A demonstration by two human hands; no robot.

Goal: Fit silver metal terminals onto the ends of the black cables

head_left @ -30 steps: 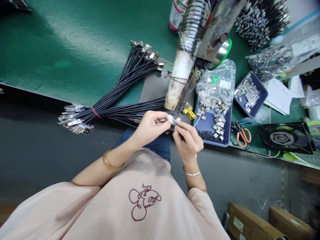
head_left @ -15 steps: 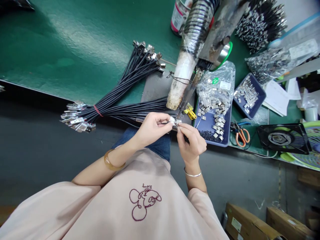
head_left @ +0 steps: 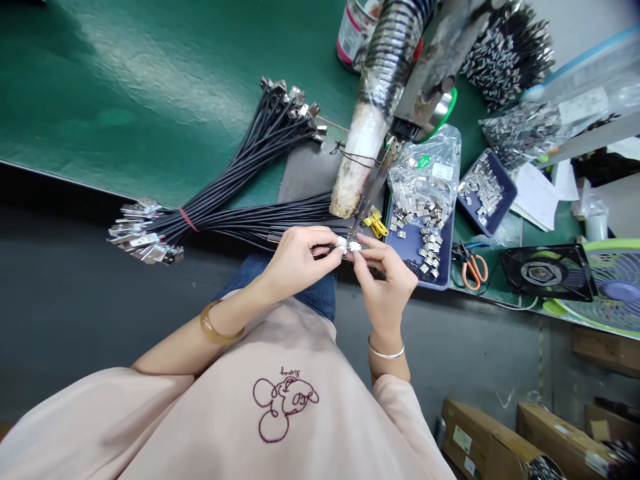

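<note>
My left hand point(head_left: 299, 255) pinches the end of a thin black cable point(head_left: 327, 246) near the bench edge. My right hand point(head_left: 383, 277) meets it from the right, fingers pinched on a small metal clip point(head_left: 353, 246) at the cable's tip. Both hands sit just below the tip of a soldering iron point(head_left: 373, 190) clamped to a wrapped holder point(head_left: 367, 130). A bundle of black cables with metal ends point(head_left: 225, 190) lies to the left on the green mat point(head_left: 150, 87).
A blue tray point(head_left: 417, 243) with loose metal clips and a plastic bag point(head_left: 425, 177) of clips lie right of my hands. A second blue tray point(head_left: 487, 190), orange-handled pliers point(head_left: 467, 267), a small fan point(head_left: 545, 273) and cardboard boxes point(head_left: 500, 440) are further right.
My hands stay together at the cable tip; my right hand's fingers have shifted slightly on the clip. The view has drifted a little to the right.
</note>
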